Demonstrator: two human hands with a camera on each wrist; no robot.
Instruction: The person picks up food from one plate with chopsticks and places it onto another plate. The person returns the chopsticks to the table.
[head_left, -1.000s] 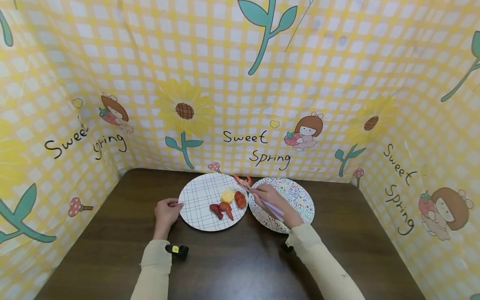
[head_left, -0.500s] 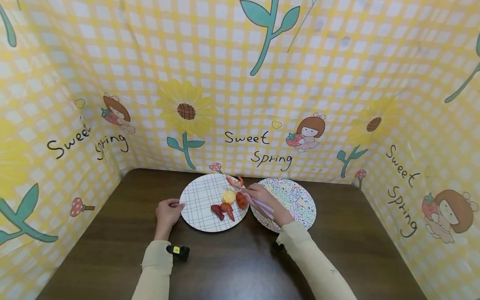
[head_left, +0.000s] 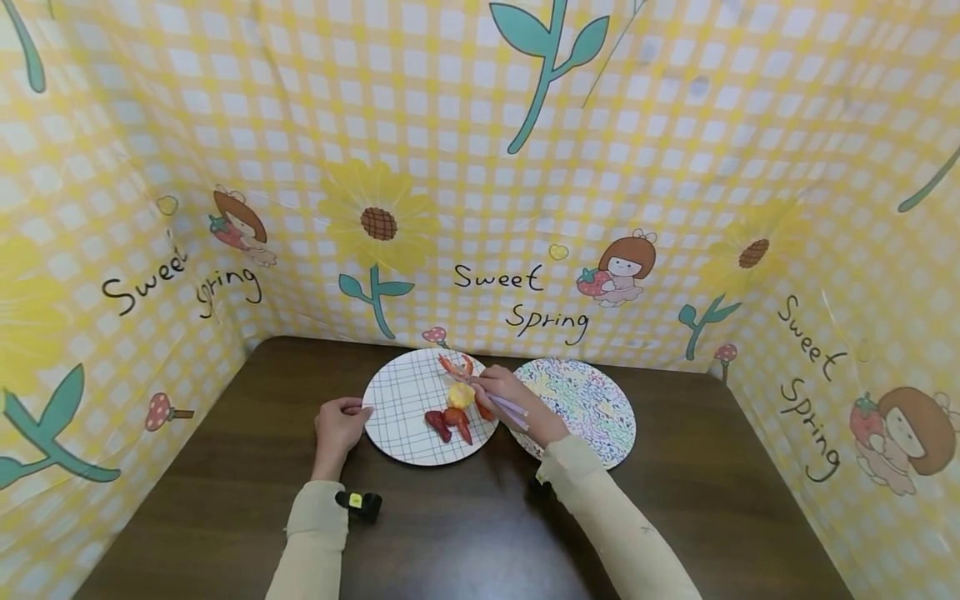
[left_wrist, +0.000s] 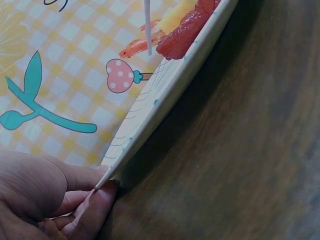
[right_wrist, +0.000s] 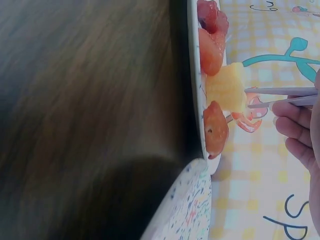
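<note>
My left hand [head_left: 337,429] pinches the left rim of a white plate with blue grid lines [head_left: 397,412], thumb above and fingers below. In my right hand [head_left: 517,396] I hold a pair of pale purple chopsticks [right_wrist: 280,91], whose tips have an orange-red shrimp [head_left: 451,367] between them, over the back of the grid plate. A yellow corn piece [head_left: 460,397] sits on that plate, with a dark red piece [head_left: 437,425] and an orange-red piece [head_left: 457,419] in front. Another glossy orange-brown piece [right_wrist: 215,130] lies by the right rim, partly hidden by my right hand in the head view.
A speckled multicolour plate [head_left: 596,408] stands right beside the grid plate, partly under my right forearm. Both rest on a dark brown wooden table [head_left: 450,533]. A yellow checked sheet [head_left: 480,208] with printed flowers rises behind and on both sides.
My right hand has moved left from over the speckled plate, carrying the shrimp in the chopsticks to the back of the grid plate. The left hand keeps its pinch on the rim.
</note>
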